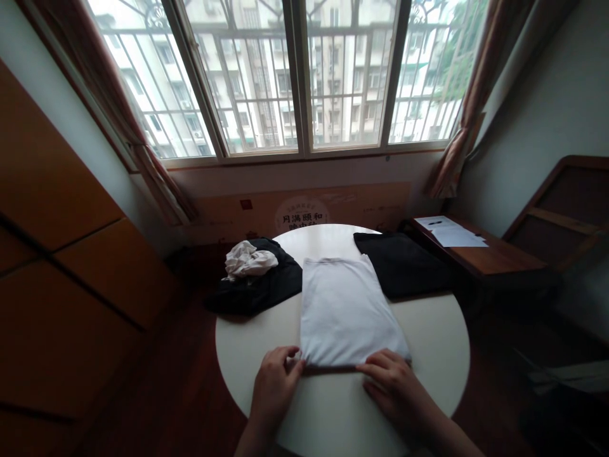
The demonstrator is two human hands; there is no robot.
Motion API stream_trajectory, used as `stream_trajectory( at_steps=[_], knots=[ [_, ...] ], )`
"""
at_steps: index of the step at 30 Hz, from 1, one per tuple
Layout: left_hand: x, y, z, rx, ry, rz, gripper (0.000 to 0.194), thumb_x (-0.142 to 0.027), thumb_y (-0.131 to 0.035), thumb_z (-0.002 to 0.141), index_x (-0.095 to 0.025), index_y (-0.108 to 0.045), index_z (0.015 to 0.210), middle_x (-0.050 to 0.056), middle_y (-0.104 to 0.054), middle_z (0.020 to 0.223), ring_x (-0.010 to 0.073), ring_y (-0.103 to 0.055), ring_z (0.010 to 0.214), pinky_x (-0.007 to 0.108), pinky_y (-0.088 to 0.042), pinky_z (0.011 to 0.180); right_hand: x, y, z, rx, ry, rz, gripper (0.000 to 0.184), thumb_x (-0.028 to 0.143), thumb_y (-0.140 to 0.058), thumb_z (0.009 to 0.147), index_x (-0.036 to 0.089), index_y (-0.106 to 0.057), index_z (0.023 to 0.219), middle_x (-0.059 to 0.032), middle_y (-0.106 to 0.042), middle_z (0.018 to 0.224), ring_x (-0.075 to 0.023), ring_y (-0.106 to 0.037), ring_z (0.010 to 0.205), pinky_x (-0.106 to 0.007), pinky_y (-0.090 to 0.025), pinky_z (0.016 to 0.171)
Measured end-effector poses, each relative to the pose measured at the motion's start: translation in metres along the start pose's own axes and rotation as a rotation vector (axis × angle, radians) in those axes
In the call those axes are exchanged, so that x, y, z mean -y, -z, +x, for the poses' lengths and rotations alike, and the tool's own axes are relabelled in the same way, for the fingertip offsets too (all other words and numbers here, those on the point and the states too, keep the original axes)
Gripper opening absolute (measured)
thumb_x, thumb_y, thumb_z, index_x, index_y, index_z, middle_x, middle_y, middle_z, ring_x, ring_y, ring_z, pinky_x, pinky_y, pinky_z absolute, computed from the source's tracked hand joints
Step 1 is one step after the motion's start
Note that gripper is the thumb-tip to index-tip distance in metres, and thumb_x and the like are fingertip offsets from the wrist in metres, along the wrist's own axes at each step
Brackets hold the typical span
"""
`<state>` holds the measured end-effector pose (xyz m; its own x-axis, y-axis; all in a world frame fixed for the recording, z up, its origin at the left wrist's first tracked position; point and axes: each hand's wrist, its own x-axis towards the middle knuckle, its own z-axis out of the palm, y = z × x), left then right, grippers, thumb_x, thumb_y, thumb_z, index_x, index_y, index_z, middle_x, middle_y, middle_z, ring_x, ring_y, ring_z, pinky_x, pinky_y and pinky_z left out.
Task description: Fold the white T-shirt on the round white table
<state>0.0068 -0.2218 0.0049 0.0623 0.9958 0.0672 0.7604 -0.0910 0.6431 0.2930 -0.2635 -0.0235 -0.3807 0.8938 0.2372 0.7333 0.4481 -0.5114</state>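
A folded white garment lies in the middle of a round white table. My left hand has its fingers curled at the garment's near left corner, pinching the hem. My right hand rests at the near right edge, fingers bent over the hem and touching the cloth. A heap of dark clothing with a crumpled white garment on top sits at the table's far left. A folded black garment lies at the far right.
A wooden side desk with papers and a pen stands to the right. Wooden cabinets line the left wall. A barred window with curtains is behind the table, and a cardboard sheet leans below it.
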Motion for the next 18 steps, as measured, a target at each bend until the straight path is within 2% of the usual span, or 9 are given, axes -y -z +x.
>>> stream_trajectory(
  at_steps=[3,6,12,15,18],
  knots=[
    [0.005,0.002,0.003,0.015,-0.014,0.008,0.026,-0.036,-0.06,0.085,-0.02,-0.077,0.095,0.01,-0.074,0.099,0.0296,-0.065,0.1,0.044,-0.051,0.093,0.008,-0.001,0.016,0.003,0.012,-0.059,0.032,0.01,-0.06,0.088,0.027,-0.073,0.112,-0.0064,-0.071,0.102,-0.0247,-0.062,0.098,-0.039,-0.05,0.089],
    [0.009,0.002,0.006,0.04,-0.043,-0.043,0.023,-0.035,-0.058,0.087,-0.022,-0.076,0.086,0.009,-0.073,0.097,0.0285,-0.066,0.1,0.041,-0.051,0.092,0.005,-0.005,0.027,-0.02,0.017,-0.095,0.021,0.012,-0.059,0.091,0.025,-0.073,0.098,-0.0046,-0.069,0.093,-0.0224,-0.06,0.09,-0.035,-0.048,0.083],
    [0.008,-0.001,0.009,0.02,-0.01,-0.102,0.024,-0.035,-0.051,0.09,-0.021,-0.069,0.086,0.008,-0.07,0.089,0.0255,-0.067,0.086,0.038,-0.053,0.081,-0.002,-0.015,0.033,-0.032,0.058,-0.155,0.017,0.013,-0.057,0.094,0.022,-0.068,0.086,-0.0036,-0.067,0.087,-0.0219,-0.058,0.084,-0.034,-0.043,0.078],
    [0.004,-0.004,0.006,0.028,-0.01,-0.126,0.021,-0.034,-0.054,0.088,-0.021,-0.068,0.097,0.007,-0.071,0.092,0.0237,-0.066,0.083,0.036,-0.053,0.078,-0.003,-0.016,0.034,-0.04,0.072,-0.161,0.016,0.011,-0.057,0.093,0.022,-0.067,0.087,-0.0034,-0.066,0.087,-0.0217,-0.058,0.084,-0.034,-0.041,0.078],
    [0.002,-0.006,0.006,0.055,0.013,-0.171,0.032,-0.032,-0.056,0.085,-0.022,-0.064,0.114,0.006,-0.072,0.095,0.0223,-0.066,0.082,0.035,-0.053,0.079,-0.004,-0.017,0.036,-0.04,0.073,-0.181,0.015,0.011,-0.057,0.092,0.022,-0.065,0.085,-0.0033,-0.065,0.086,-0.0215,-0.057,0.084,-0.034,-0.04,0.078]
  ],
)
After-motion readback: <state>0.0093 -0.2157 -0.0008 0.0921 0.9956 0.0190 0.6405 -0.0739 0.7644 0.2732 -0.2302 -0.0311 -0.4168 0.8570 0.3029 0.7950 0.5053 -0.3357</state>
